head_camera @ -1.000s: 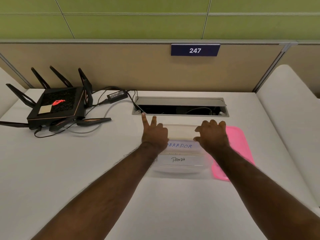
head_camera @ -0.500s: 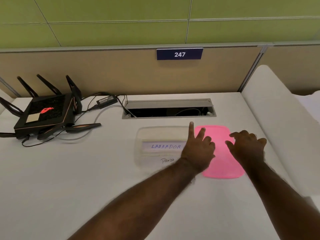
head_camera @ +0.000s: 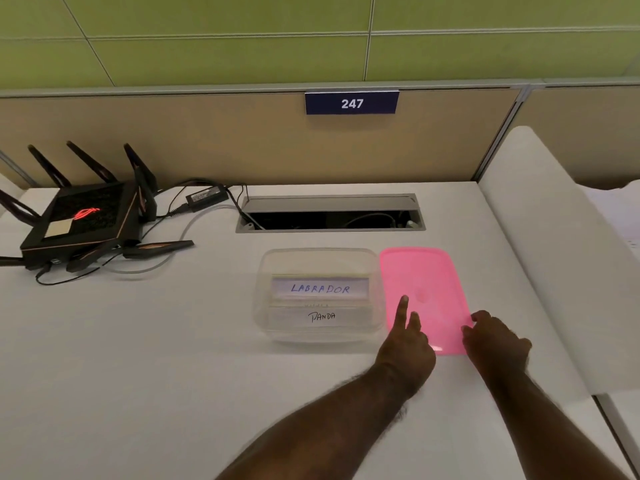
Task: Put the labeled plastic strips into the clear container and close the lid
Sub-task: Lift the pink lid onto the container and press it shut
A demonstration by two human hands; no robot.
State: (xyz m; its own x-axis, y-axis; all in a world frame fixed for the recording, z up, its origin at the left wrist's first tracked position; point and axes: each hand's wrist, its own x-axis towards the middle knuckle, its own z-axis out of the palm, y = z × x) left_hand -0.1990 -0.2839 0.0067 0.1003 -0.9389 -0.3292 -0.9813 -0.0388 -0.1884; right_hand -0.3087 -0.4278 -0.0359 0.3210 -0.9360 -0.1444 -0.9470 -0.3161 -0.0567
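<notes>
The clear container (head_camera: 266,306) stands open on the white desk. Inside it lie labeled plastic strips, one reading LABRADOR (head_camera: 320,288) and one reading PANDA (head_camera: 322,317). The pink lid (head_camera: 420,282) lies flat on the desk just right of the container. My left hand (head_camera: 407,341) rests on the lid's near left part with its forefinger stretched out. My right hand (head_camera: 495,341) touches the lid's near right edge with curled fingers. Neither hand has lifted the lid.
A black router (head_camera: 79,220) with antennas and cables sits at the far left. A cable hatch (head_camera: 330,213) opens in the desk behind the container. A white divider (head_camera: 540,244) borders the desk on the right.
Both hands left the container and moved right onto the pink lid, then drew back toward its near end. The container with the strips stayed in place.
</notes>
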